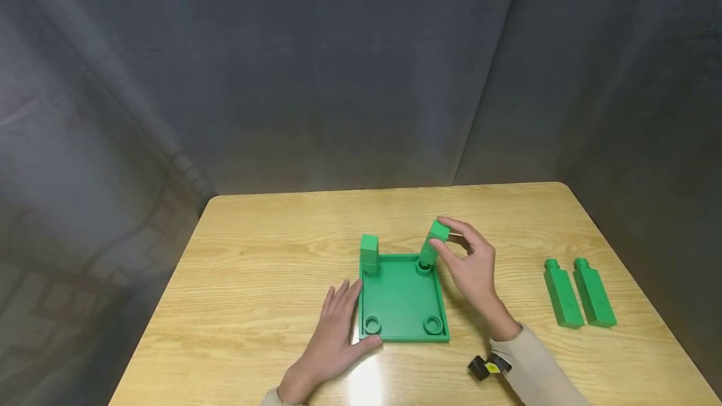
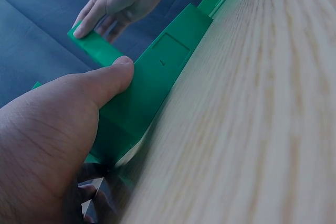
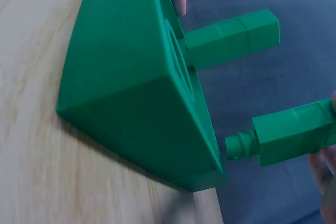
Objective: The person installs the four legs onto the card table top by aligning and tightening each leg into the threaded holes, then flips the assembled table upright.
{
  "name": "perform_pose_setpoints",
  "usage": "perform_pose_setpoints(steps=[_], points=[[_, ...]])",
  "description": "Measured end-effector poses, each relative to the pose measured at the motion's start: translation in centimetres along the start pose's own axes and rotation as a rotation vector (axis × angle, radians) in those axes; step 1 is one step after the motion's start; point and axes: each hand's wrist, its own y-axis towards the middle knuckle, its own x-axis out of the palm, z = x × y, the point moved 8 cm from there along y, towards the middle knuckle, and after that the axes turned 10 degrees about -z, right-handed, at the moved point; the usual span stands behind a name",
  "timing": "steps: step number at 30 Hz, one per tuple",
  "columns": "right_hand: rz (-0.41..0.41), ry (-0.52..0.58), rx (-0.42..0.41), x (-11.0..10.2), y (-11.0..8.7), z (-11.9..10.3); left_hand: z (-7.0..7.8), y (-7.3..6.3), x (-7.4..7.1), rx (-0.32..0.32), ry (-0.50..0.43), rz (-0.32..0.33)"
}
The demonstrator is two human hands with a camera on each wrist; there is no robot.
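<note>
A shallow square green tray (image 1: 403, 299) with round threaded sockets at its corners lies on the table. My left hand (image 1: 335, 331) rests against its near left corner, straight fingers along the left side and thumb (image 2: 113, 77) on the front side. In my right hand (image 1: 470, 265), thumb and fingers pinch the top of a green square leg (image 3: 294, 129). That leg tilts over the far right socket (image 1: 423, 269); its threaded end (image 3: 241, 145) shows apart from the tray in the right wrist view. Another green leg (image 1: 369, 252) stands upright at the far left corner.
Two more green legs (image 1: 564, 296) lie side by side at the right of the wooden table (image 1: 271, 255), threaded ends pointing away. The near sockets (image 1: 433, 325) hold no legs. Dark panels (image 1: 338, 80) stand behind and beside the table.
</note>
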Motion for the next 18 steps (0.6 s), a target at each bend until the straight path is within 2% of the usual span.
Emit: perform_pose_setpoints(steps=[10, 18], points=[[-0.039, -0.035, 0.037, 0.5, -0.3, 0.9, -0.1, 0.0, 0.1, 0.000, 0.003, 0.003], [-0.107, -0.086, -0.003, 1.1, -0.3, 1.1, -0.2, 0.0, 0.1, -0.004, 0.008, 0.001]])
